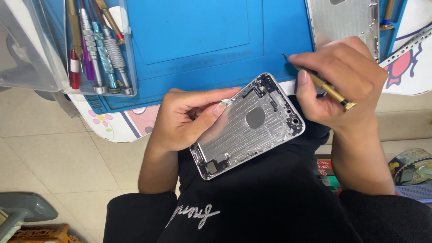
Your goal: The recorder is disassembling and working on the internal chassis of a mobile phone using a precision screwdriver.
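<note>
2 hands are in view, both bare, working over the near edge of a worktop covered by a blue mat.

The left hand grips a silver phone housing by its long left edge, thumb laid across the inner face and fingers curled underneath. The housing lies open side up, tilted diagonally, its upper end over the mat's near edge and its lower end above the person's lap. Its inner face shows a round dark opening near the middle and small dark parts at both ends.

The right hand is closed around a brass-handled screwdriver, held pen-fashion. The dark tip points up and left and sits at the mat's surface, just beyond the housing's upper right corner and apart from it. Whether the tip touches the mat cannot be told.

A clear tray stands at the mat's left side, holding several screwdrivers with silver, blue, purple, red and gold handles, lying side by side. A second silver housing lies at the top right, partly hidden by the right hand. 1 further gold tool rests beyond it on the blue mat.

The floor below is pale tile.
</note>
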